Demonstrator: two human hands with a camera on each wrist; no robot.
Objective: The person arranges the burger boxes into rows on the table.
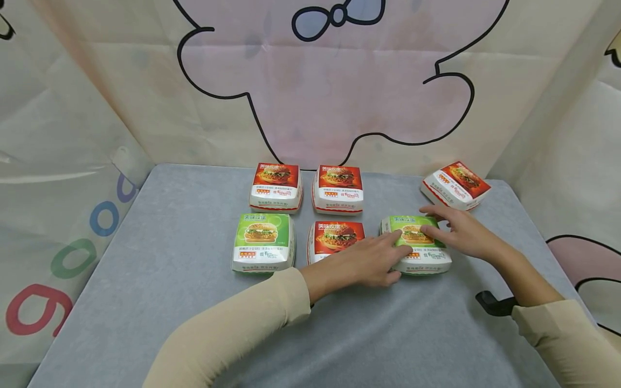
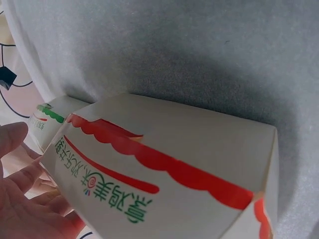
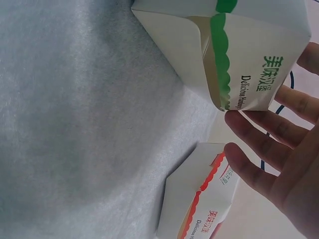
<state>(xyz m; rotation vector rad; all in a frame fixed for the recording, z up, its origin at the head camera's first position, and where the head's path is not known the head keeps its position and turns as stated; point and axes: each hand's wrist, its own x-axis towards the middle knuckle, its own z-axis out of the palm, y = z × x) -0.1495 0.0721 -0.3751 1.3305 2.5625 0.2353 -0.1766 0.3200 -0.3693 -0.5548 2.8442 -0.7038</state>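
A green-topped hamburger box (image 1: 432, 262) lies at the front right of the rows. My left hand (image 1: 372, 263) reaches over a red-topped hamburger box (image 1: 335, 236), its extended fingers at the green box's left side and top. From the other side my right hand (image 1: 463, 233) touches that green box at its upper right, fingers spread. In the right wrist view, fingertips meet the edge of the green-trimmed box (image 3: 254, 59), whose side flap gapes a little. The left wrist view shows the red-trimmed box (image 2: 159, 164) close up, with the left fingers beyond it.
Two red-topped boxes, one at back left (image 1: 275, 188) and one at back middle (image 1: 338, 188), stand side by side. Another red-topped box (image 1: 456, 186) sits askew at back right. A second green-topped box (image 1: 262, 242) is at front left. Grey cloth (image 1: 160, 269) covers the table; printed sheets (image 1: 339, 97) surround it.
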